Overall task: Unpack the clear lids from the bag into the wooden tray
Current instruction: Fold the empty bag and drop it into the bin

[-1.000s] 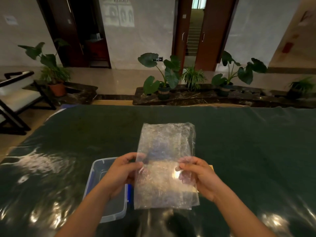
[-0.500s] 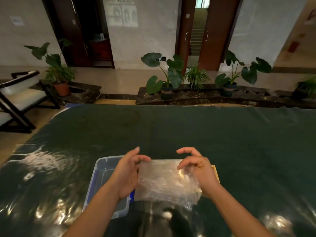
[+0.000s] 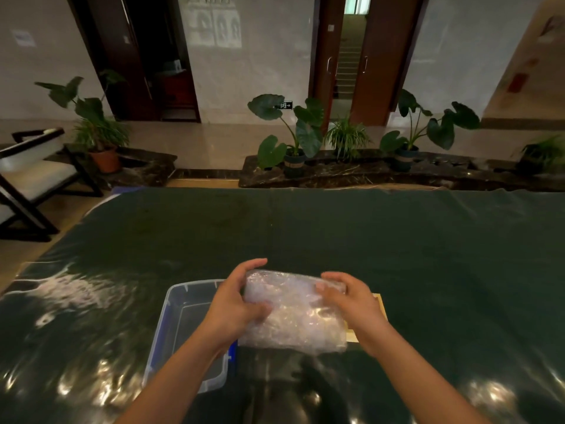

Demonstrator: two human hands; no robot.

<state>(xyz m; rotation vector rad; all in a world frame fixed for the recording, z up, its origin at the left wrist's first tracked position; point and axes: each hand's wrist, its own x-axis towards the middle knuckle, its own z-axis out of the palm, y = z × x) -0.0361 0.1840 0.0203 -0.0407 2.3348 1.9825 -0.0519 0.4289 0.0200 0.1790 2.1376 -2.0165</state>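
Note:
A crinkled clear plastic bag [image 3: 293, 313] lies almost flat in front of me, held between both hands. My left hand [image 3: 235, 304] grips its left edge, thumb on top. My right hand [image 3: 351, 301] clasps its right end, fingers curled over the top corner. What is inside the bag is too blurred to tell. Under the bag and my right hand, only a light strip of the wooden tray [image 3: 379, 304] shows. The rest of the tray is hidden.
A clear plastic bin [image 3: 186, 304] with a blue latch sits just left of the bag. Everything rests on a table with a dark green glossy cover [image 3: 305, 228]. A chair stands at far left, potted plants beyond the table's far edge.
The bag was held upright a second ago; it has been tipped down and now lies low over the tray. Both hands shifted from its lower sides to its two ends.

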